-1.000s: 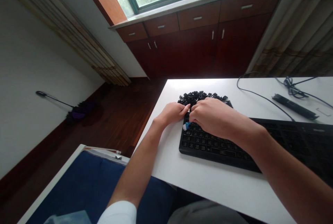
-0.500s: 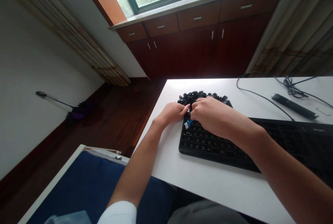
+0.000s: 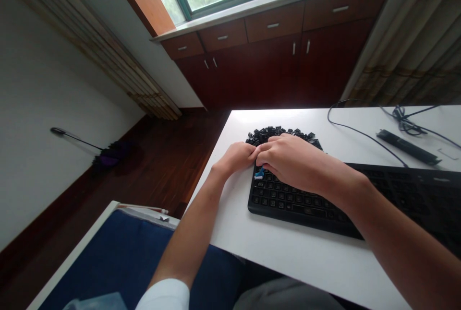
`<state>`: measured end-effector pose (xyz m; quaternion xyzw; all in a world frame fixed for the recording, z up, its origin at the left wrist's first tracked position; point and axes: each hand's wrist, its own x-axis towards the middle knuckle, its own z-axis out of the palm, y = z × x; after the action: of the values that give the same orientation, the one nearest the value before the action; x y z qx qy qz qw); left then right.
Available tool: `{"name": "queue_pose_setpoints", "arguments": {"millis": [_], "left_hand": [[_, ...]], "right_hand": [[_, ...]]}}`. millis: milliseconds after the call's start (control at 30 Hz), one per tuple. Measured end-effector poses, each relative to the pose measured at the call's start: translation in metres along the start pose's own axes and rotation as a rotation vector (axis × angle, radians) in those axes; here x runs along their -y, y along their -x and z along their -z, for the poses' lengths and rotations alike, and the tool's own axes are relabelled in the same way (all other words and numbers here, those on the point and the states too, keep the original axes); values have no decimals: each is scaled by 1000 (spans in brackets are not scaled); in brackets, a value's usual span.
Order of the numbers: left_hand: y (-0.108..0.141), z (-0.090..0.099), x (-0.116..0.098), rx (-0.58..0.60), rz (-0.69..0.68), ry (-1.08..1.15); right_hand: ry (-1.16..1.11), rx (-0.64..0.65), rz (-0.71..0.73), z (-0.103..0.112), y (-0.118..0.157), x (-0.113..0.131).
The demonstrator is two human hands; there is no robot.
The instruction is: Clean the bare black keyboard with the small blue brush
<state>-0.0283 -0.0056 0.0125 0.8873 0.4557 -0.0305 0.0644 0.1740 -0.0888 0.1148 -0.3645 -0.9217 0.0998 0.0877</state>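
My left hand (image 3: 234,159) rests at the top left corner of a black computer keyboard (image 3: 288,199), its fingertips against my right hand (image 3: 290,159). The right hand is curled over the keyboard's upper left keys. A small blue-and-white tool (image 3: 259,173) shows under its fingers, partly hidden. Just beyond both hands lies a heap of loose black keycaps (image 3: 277,133) on the white table (image 3: 288,252). Much of the keyboard's right part lies under my right forearm.
A black cable (image 3: 360,130) and a black stick-shaped device (image 3: 408,147) lie on the table's far right. Dark wooden cabinets (image 3: 252,60) stand beyond the table. A broom (image 3: 108,154) leans on the wall at left. A blue seat (image 3: 108,257) is below left.
My right hand has slid left toward the left hand, and its fingers now cover more of the blue-and-white tool. The keycap heap and keyboard have not moved.
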Motion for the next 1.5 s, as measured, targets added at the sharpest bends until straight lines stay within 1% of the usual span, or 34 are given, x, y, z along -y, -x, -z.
{"name": "queue_pose_setpoints", "arguments": {"millis": [233, 467, 633, 867, 1100, 1267, 1433, 1500], "left_hand": [[-1, -3, 3, -20, -4, 3], [2, 6, -7, -25, 23, 36], [3, 10, -10, -16, 43, 55], [2, 8, -10, -21, 36, 66], [1, 3, -7, -45, 36, 51], [1, 4, -7, -49, 32, 63], [1, 6, -10, -53, 29, 89], [1, 7, -10, -49, 31, 94]], "right_hand": [[13, -37, 1, 3, -1, 2], [70, 63, -77, -4, -1, -4], [91, 93, -74, -4, 0, -3], [58, 159, -152, -1, 4, 1], [7, 147, -222, 4, 9, 0], [22, 118, -201, 1, 9, 0], [38, 214, -186, 4, 10, 5], [19, 215, -163, 5, 10, 4]]}}
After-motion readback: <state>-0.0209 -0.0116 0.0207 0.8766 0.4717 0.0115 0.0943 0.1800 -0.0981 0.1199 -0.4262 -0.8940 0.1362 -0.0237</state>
